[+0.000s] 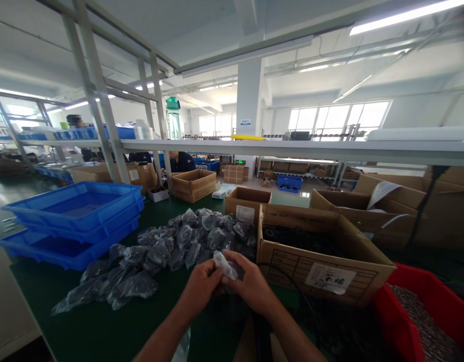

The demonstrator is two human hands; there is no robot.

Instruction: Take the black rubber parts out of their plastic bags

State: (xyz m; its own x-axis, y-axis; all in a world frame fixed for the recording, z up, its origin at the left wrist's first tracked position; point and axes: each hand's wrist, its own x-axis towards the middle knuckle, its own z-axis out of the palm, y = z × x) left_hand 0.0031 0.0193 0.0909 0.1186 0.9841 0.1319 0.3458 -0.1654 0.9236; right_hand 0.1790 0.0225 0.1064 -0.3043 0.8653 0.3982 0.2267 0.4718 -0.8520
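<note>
Both forearms enter from the lower edge and meet at centre, where the left hand (202, 285) and the right hand (254, 287) are closed together around a small clear plastic bag (225, 263). Its crumpled top sticks up between the thumbs; whatever it contains is hidden by the fingers. The hands hold the bag just above the green worktop (84, 327), close to the near edge.

Directly beyond the hands lies a heap of dark filled bags (171, 246), spreading leftward across the worktop towards a stack of blue trays (75, 216). Just beside the right hand stands an open cardboard box (322, 261) with a white label on its near wall; dark contents show inside, too dim to identify. A red bin (436, 306) sits at the lower right, touching or nearly touching that box, and holds small greyish parts. A smaller labelled carton (247, 203) stands behind the heap, and another open carton (194, 183) lies farther back.

A long pale shelf (292, 148) crosses the view at mid-height, carried by grey metal uprights (99, 100), and cuts off the sight of the hall behind. Beneath it, across the worktop, a person in dark clothing (182, 162) is partly visible.
</note>
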